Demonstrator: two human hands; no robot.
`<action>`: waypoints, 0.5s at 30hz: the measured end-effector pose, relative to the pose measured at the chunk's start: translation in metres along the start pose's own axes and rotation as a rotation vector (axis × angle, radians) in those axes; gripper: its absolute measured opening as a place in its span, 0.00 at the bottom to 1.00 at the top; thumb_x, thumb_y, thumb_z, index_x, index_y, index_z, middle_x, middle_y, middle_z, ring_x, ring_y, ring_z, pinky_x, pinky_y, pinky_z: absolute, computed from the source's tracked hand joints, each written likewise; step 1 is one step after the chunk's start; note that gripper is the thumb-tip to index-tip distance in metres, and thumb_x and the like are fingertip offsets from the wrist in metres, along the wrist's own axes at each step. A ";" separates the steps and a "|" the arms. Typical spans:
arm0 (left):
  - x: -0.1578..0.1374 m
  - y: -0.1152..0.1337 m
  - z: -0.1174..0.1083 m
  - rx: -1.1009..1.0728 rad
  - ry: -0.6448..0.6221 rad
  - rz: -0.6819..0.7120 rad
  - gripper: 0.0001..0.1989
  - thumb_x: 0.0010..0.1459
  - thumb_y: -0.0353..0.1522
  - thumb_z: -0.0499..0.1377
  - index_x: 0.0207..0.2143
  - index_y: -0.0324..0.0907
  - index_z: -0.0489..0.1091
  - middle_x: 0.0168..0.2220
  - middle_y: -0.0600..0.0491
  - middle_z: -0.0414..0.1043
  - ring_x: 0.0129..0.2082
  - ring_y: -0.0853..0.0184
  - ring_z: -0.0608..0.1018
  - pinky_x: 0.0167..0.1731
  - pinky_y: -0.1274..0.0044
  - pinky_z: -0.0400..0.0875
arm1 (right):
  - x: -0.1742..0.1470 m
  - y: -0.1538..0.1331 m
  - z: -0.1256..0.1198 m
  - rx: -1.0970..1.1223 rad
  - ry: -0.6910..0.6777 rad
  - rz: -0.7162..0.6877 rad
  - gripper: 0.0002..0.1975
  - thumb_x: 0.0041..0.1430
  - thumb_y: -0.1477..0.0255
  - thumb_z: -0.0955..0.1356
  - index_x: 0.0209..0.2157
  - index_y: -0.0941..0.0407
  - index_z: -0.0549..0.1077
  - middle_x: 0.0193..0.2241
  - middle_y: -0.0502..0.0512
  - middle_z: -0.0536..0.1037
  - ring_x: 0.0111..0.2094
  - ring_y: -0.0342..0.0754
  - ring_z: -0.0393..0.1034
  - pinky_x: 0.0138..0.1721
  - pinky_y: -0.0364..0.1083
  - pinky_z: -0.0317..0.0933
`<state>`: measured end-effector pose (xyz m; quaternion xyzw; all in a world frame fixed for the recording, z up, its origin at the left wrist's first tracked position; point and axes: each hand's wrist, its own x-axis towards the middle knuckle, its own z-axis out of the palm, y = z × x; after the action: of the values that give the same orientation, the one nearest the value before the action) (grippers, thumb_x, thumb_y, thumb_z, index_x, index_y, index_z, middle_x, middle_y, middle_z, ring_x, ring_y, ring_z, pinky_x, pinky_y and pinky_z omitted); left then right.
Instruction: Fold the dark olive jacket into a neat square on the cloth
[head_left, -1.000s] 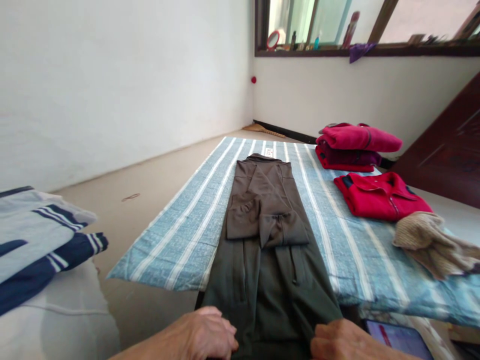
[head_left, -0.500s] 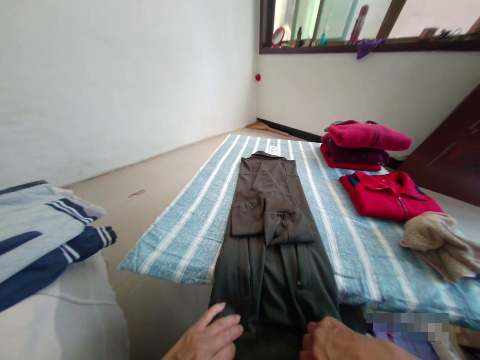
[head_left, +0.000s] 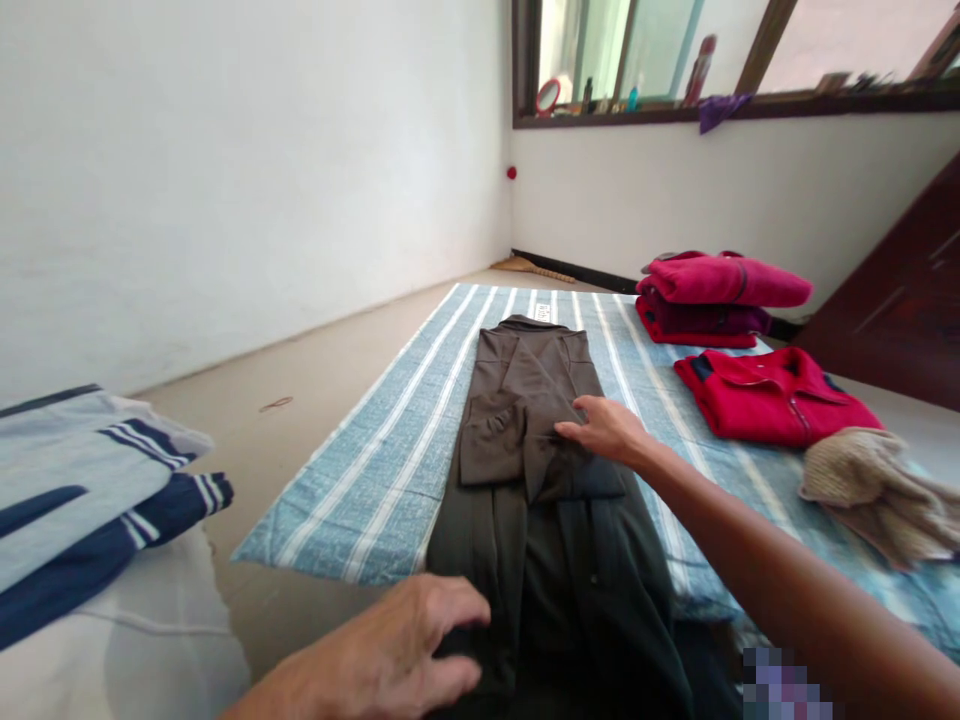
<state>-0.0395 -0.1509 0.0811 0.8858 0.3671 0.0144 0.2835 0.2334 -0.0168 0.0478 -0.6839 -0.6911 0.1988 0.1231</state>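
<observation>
The right hand [head_left: 609, 430] is moving up the dark jacket [head_left: 551, 575].
The jacket is overhanging the near edge of the worktop [head_left: 352, 450]. Gone from its lower end, the right hand is reaching open, gripping nothing, turning work to the folded sleeves [head_left: 491, 445]; the left hand [head_left: 394, 640] is curving half-open and empty, contact unclear.

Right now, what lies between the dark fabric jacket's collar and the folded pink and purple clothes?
In the head view, only blue, white-striped cloth separates collar and clothes.

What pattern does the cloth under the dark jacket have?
The cloth has white stripes on blue, clearest in the head view.
</observation>
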 end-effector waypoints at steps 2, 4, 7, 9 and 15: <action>0.020 0.011 0.007 0.038 0.037 -0.200 0.05 0.54 0.34 0.57 0.32 0.42 0.69 0.29 0.56 0.72 0.29 0.69 0.75 0.32 0.81 0.68 | 0.019 0.001 0.007 0.036 -0.022 0.052 0.23 0.51 0.55 0.68 0.39 0.59 0.73 0.38 0.62 0.75 0.41 0.57 0.70 0.34 0.46 0.59; 0.036 0.023 0.021 0.155 0.096 -0.318 0.08 0.55 0.37 0.58 0.31 0.40 0.67 0.30 0.53 0.71 0.31 0.65 0.74 0.33 0.76 0.69 | 0.029 0.004 0.013 0.066 -0.033 0.080 0.20 0.49 0.56 0.69 0.33 0.60 0.74 0.33 0.62 0.75 0.37 0.56 0.71 0.30 0.45 0.58; 0.048 0.036 0.047 0.338 0.126 -0.378 0.09 0.55 0.34 0.58 0.37 0.40 0.67 0.34 0.48 0.71 0.36 0.57 0.75 0.36 0.67 0.70 | 0.035 0.010 0.019 0.151 -0.101 0.095 0.17 0.49 0.58 0.69 0.23 0.60 0.72 0.20 0.55 0.71 0.25 0.49 0.69 0.23 0.43 0.55; 0.048 0.038 0.062 0.392 0.113 -0.393 0.07 0.55 0.31 0.56 0.37 0.40 0.67 0.34 0.47 0.71 0.36 0.55 0.75 0.35 0.65 0.71 | 0.035 0.012 0.020 0.224 -0.140 0.077 0.15 0.50 0.61 0.69 0.21 0.59 0.71 0.14 0.50 0.66 0.18 0.44 0.64 0.20 0.41 0.52; 0.038 0.024 0.080 0.394 0.045 -0.418 0.11 0.54 0.21 0.48 0.36 0.38 0.67 0.32 0.46 0.72 0.34 0.58 0.75 0.34 0.68 0.69 | -0.004 0.002 0.006 0.440 -0.069 -0.127 0.09 0.52 0.66 0.67 0.27 0.58 0.71 0.21 0.46 0.68 0.23 0.40 0.63 0.23 0.38 0.53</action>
<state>0.0228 -0.1788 0.0192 0.8283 0.5437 -0.0963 0.0947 0.2330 -0.0213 0.0418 -0.5885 -0.6766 0.3598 0.2579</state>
